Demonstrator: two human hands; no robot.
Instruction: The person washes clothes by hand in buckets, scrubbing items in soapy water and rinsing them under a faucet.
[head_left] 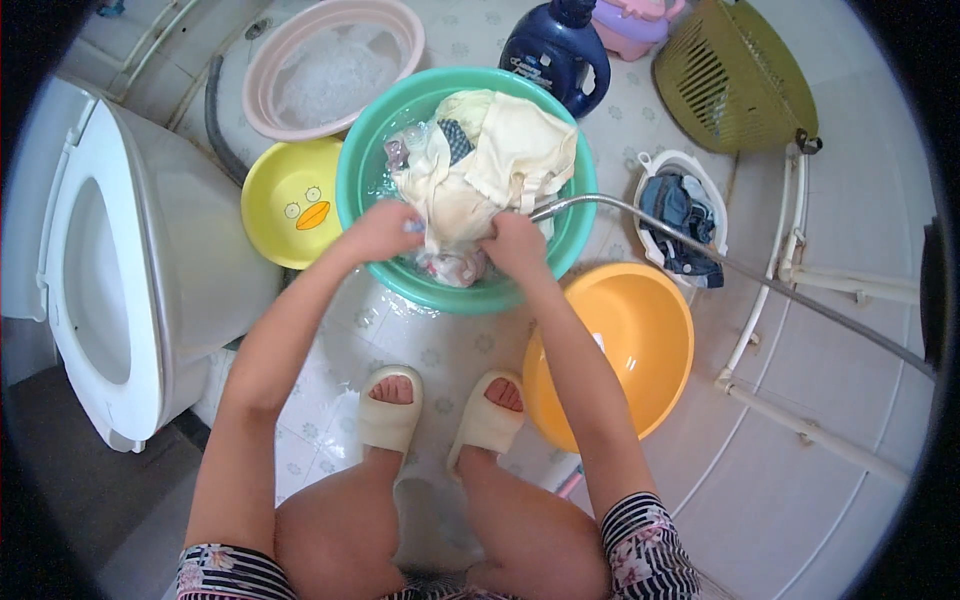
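Observation:
A green basin of water and wet laundry stands on the floor before me. On top lies a cream garment, bunched up, with a bit of dark checked cloth showing in its folds. My left hand is closed on the garment's left edge. On the other side, my right hand is closed on the same garment, its fingertips partly hidden in the folds. A metal shower hose reaches over the basin's right rim, its end beside my right hand. Pinkish wet cloth shows between my hands.
A yellow basin and a pink basin of suds stand left; a toilet is further left. To the right are an orange basin, a white basket of denim and an olive basket. Behind stands a blue bottle.

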